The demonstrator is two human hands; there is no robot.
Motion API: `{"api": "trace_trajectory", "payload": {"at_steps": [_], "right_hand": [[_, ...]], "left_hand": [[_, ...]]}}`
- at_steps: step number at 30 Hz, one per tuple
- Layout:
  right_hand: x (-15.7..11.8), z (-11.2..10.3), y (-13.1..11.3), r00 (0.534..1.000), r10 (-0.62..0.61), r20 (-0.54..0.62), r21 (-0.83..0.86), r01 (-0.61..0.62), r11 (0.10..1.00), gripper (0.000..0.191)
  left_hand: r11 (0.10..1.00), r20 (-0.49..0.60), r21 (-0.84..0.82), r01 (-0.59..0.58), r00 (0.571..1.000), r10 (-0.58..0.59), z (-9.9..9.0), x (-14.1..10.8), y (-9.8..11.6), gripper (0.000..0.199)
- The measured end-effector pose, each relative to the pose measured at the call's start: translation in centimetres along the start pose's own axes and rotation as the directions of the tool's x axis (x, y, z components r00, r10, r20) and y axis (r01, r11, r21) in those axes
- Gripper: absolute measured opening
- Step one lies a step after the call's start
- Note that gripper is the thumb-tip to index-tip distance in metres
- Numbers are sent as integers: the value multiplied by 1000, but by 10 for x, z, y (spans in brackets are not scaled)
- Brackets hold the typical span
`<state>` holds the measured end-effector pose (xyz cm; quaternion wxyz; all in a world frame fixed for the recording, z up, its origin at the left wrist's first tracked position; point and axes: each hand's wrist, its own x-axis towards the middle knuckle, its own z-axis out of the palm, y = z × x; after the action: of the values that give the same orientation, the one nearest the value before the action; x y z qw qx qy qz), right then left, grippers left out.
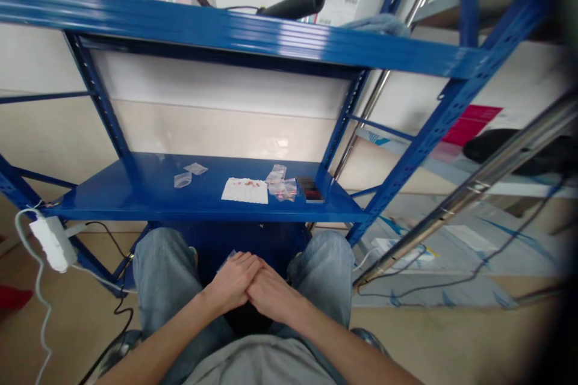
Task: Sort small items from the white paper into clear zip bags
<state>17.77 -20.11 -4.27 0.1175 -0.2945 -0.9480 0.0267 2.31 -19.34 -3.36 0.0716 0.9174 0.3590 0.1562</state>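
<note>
While the left hand lies against the right hand, both rest closed and loosely clasped in the person's lap, the fingers of one crossing the knuckles of the other, and neither grips anything that can be made out. A pale, clear sliver, perhaps a small plastic bag, shows just under the left fingers, too small to tell whether they touch it. To either side of the hands are the knees of faded blue jeans. Beyond the knees stands a blue steel shelf. Near its left end, back from the front edge, lie two small clear bags. Toward the middle, close to the front edge, a white paper sheet carries red specks. Just right of that, a cluster of clear bags with red bits inside sits toward the right corner, beside a blurred dark object. Off the shelf's left corner, a white power strip shows on its pale cable
</note>
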Motion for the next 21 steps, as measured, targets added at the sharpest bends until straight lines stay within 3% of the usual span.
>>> {"api": "trace_trajectory", "payload": {"at_steps": [7,11,16,21], "right_hand": [[6,-28,-6,1000,-7,9,-29,7,1000,21],[11,-50,0,989,-35,-146,80,47,996,39],[28,-56,31,912,91,-399,190,-15,982,38],[70,-57,95,811,261,-524,288,-120,950,28]], "left_hand": [[994,-20,104,43,999,-41,-7,1,-14,23],[978,-144,129,166,979,-147,-22,-1,-44,17],[931,-332,21,365,881,-338,-36,-2,-72,13],[852,-371,-348,391,777,-508,-37,0,-70,15]]}}
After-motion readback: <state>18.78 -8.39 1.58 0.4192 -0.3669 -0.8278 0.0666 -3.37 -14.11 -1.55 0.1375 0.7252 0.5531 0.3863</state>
